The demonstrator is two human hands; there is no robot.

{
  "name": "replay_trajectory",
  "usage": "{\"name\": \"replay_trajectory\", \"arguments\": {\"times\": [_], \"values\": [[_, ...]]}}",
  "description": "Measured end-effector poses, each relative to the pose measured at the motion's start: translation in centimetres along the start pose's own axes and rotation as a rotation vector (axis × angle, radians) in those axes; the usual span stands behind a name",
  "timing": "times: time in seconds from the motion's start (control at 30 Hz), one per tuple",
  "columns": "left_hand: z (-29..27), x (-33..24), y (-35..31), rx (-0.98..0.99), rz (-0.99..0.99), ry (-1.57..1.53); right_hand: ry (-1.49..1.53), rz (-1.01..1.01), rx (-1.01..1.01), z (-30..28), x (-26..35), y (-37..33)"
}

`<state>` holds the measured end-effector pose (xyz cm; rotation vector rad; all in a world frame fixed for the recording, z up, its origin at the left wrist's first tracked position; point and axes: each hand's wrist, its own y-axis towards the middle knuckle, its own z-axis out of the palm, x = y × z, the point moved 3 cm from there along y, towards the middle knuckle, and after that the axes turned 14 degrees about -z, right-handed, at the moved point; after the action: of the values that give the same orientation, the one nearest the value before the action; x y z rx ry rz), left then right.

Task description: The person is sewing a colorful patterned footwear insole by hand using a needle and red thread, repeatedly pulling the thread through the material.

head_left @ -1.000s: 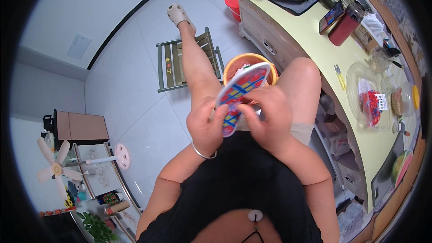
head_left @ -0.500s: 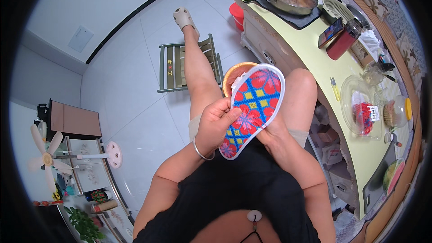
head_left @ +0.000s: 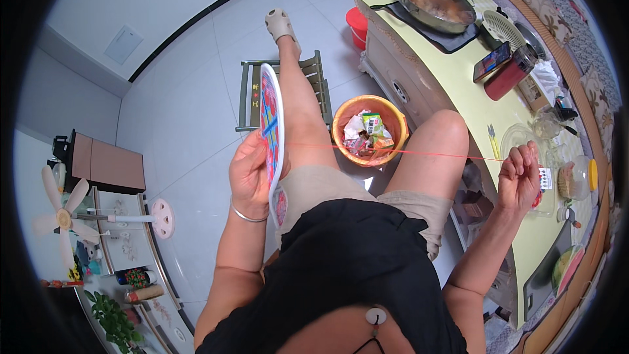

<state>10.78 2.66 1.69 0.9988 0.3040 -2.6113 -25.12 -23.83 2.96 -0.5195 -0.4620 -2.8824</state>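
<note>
My left hand [head_left: 246, 174] grips an embroidered insole [head_left: 272, 118] with a white edge and a red, blue and yellow pattern. It is turned nearly edge-on above my left thigh. From the insole a red thread [head_left: 439, 153] stretches taut across my lap to the right. My right hand [head_left: 519, 180], fingers curled closed beside the table, holds the thread's far part; whether a needle is in those fingers is too small to tell. Behind that hand, partly hidden, lies a clear plastic tray [head_left: 514, 136].
A waste bin [head_left: 401, 118] with wrappers stands between my knees, under the thread. On the yellow-topped table are a lidded pan [head_left: 438, 5], a phone [head_left: 491, 62], a red flask [head_left: 510, 77], small scissors [head_left: 493, 141] and a yellow-lidded jar [head_left: 575, 180]. A folding stool [head_left: 252, 95] supports my leg.
My hands have moved far apart, the right one out to the table side with the thread drawn out. The insole has moved left and turned edge-on, uncovering the bin.
</note>
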Motion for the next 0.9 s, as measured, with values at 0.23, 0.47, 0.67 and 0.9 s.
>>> {"name": "replay_trajectory", "arguments": {"times": [0.23,0.47,0.67,0.9], "values": [[3.4,4.2,0.9,-0.247,0.011,0.262,-0.711,-0.029,-0.004,3.1,-9.1,-4.1],[5.5,6.6,0.6,-0.228,0.03,0.537,-1.271,-0.549,0.912,11.0,-15.6,-7.5],[3.8,6.1,0.7,-0.443,0.146,0.734,-1.207,-0.296,0.848,10.6,-16.5,-8.5],[0.7,3.5,2.9,-0.555,0.07,0.393,-0.537,0.258,0.57,7.8,-12.4,-8.5]]}}
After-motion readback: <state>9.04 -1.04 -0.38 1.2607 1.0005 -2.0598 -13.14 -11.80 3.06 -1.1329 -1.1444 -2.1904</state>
